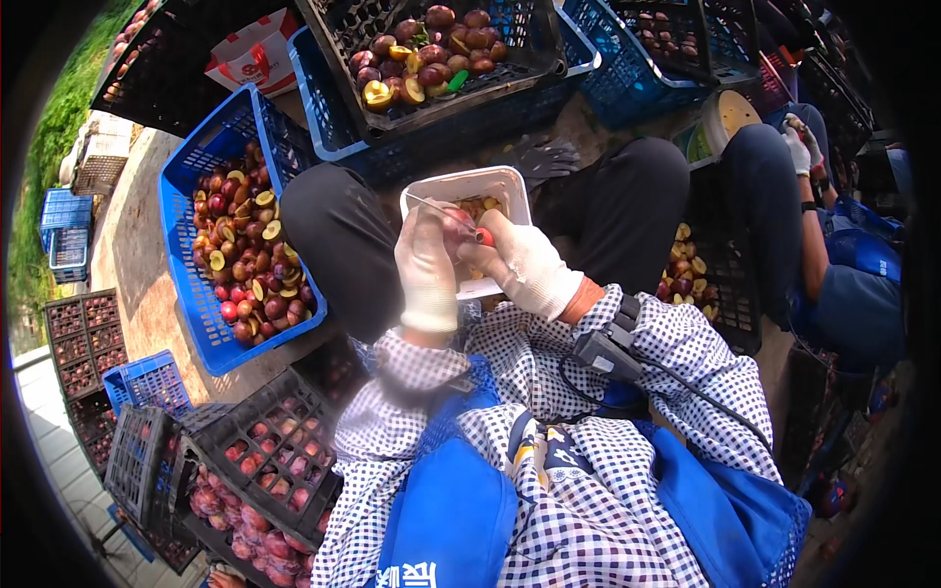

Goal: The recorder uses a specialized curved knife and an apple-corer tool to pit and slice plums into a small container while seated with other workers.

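Observation:
My left hand (428, 268), in a white knit glove, holds a dark red plum (457, 224). My right hand (520, 263), gloved alike, closes on the red handle (484, 237) of a small knife. A thin metal blade (425, 201) shows above the plum; whether it is cutting the flesh cannot be told. Both hands are over a white plastic tub (507, 178) between my knees, with yellowish plum pieces (489, 203) inside. Halved and whole plums (246, 242) fill a blue plastic crate (220, 360) at my left knee.
Ahead, a black crate (456, 95) of cut plums rests on a blue crate (323, 140). A dark glove (544, 158) lies beyond the tub. Black crates of plums (250, 434) stand at lower left. A co-worker's gloved hands (801, 143) are at right, beside a round tub (735, 114).

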`<state>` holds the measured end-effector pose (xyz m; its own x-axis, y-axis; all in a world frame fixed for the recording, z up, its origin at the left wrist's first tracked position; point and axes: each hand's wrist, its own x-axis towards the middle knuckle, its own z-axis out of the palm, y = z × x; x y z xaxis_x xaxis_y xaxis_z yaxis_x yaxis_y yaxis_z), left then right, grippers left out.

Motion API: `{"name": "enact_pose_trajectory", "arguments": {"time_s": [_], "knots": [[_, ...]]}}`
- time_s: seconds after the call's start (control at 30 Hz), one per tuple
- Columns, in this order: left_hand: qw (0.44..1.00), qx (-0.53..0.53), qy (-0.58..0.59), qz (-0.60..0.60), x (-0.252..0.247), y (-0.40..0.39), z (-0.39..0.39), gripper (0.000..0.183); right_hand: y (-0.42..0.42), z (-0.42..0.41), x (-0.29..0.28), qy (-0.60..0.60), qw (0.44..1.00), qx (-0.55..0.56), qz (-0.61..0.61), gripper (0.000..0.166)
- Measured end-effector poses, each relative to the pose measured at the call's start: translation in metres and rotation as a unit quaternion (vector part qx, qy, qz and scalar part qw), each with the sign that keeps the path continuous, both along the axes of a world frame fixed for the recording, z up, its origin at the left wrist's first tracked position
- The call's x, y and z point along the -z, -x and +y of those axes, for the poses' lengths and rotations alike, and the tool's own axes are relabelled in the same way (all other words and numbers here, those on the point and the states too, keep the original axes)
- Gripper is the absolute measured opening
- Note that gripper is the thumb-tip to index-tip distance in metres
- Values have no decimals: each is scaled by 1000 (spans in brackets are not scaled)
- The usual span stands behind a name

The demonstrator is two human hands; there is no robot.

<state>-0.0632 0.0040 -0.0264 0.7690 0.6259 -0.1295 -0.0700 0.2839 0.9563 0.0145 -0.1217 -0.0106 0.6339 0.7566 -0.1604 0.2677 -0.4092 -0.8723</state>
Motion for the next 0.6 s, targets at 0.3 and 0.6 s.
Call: {"name": "enact_pose_trajectory", "arguments": {"time_s": [0.3, 0.6], "knots": [[967, 0, 254, -10, -27, -2, 38, 65, 7, -35, -95, -232, 899, 41, 370, 26], [900, 107, 365, -214, -56, -6, 19, 81, 7, -5, -63, -182, 979, 53, -80, 18]]}}
